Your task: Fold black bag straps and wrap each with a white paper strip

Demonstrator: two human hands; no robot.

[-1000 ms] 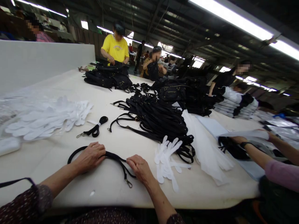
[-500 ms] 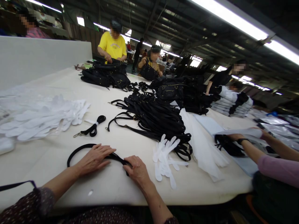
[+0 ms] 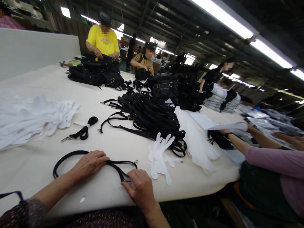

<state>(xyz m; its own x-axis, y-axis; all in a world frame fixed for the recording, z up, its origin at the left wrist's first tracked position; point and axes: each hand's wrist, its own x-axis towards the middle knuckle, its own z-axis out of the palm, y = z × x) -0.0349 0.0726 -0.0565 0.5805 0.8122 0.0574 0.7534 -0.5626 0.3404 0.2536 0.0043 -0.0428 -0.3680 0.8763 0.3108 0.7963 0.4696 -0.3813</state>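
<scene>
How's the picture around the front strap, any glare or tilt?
Head view: ceiling lights burn out to white, roof mostly dark; head view: the scene slants down to the right; head view: the front strap stands out against the pale table, but the strap pile loses detail.

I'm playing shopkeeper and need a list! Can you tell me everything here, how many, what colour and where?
Loose strap: one, black, near edge
Strap pile: one, black, mid-table
Wrapped strap: one, black with white band, left of the pile
Tabs: two heaps, white, left side and in front of the pile
Sheets: several, white, right of the pile
Bags: many, black, far side
Stack: one, white and black, far right
Table: one, off-white, beneath
Partition: one, pale grey, far left
Lights: several, white, overhead
People: several, mixed clothing colours, across and right
Left hand: one, bare, over the loose strap
Right hand: one, bare, pinching the loose strap
</scene>
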